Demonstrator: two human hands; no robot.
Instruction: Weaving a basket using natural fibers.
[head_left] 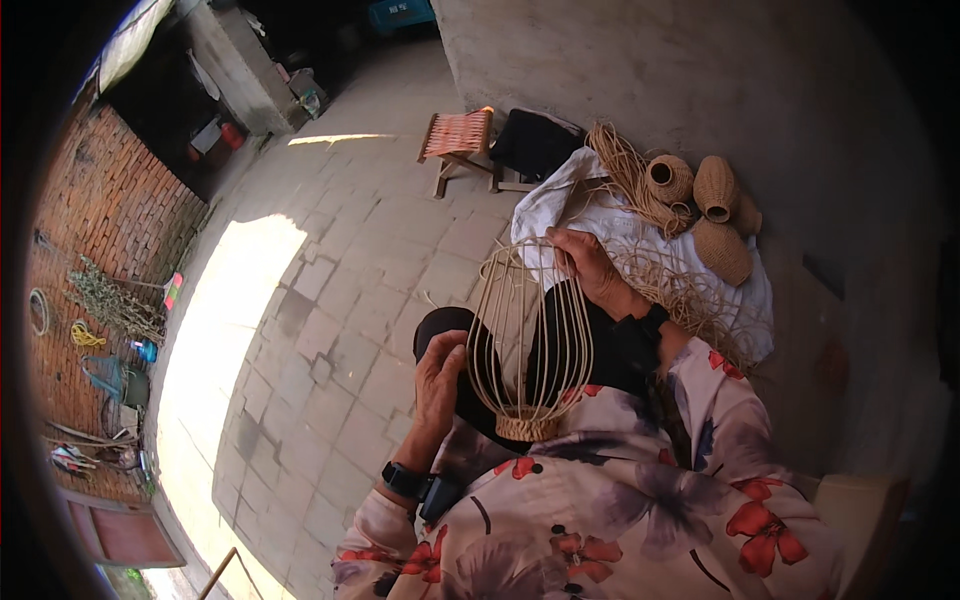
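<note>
An open cage of pale bent canes [530,330] with a short woven base [526,428] stands upright on my lap, over my dark trousers. My right hand [590,268] is closed on its upper rim, with thumb and fingers around the canes. At the cage's left side, my left hand [440,380] has its fingers loosely extended and slightly bent beside the canes; whether they touch is unclear.
A white cloth [550,200] at right holds several woven vessels [722,250] and loose cane strands [690,310]. Behind stand a folding stool [455,135] and dark seat [530,140]. Paving [350,300] reaches a brick wall [130,170] at left; a concrete wall [650,70] rises ahead-right.
</note>
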